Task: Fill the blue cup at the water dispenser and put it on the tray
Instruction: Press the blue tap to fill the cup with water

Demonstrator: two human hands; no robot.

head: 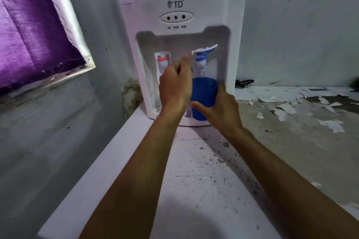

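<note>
The blue cup (204, 93) stands upright in the recess of the white water dispenser (180, 6), right under the blue tap (202, 58). A thin stream of water falls from the tap into the cup. My right hand (223, 108) wraps around the cup's right side and front. My left hand (174, 85) is raised just left of the cup, fingers curled and blurred, their tips close to the blue tap's left side and holding nothing. The blue tap's lever is tilted upward. No tray is clearly in view.
A red tap (162, 60) sits left of the blue one. The dispenser stands on a pale counter (291, 132) with peeling paint, in a wall corner. A black cable (244, 83) lies behind it on the right. A purple curtain (33, 31) hangs at the left.
</note>
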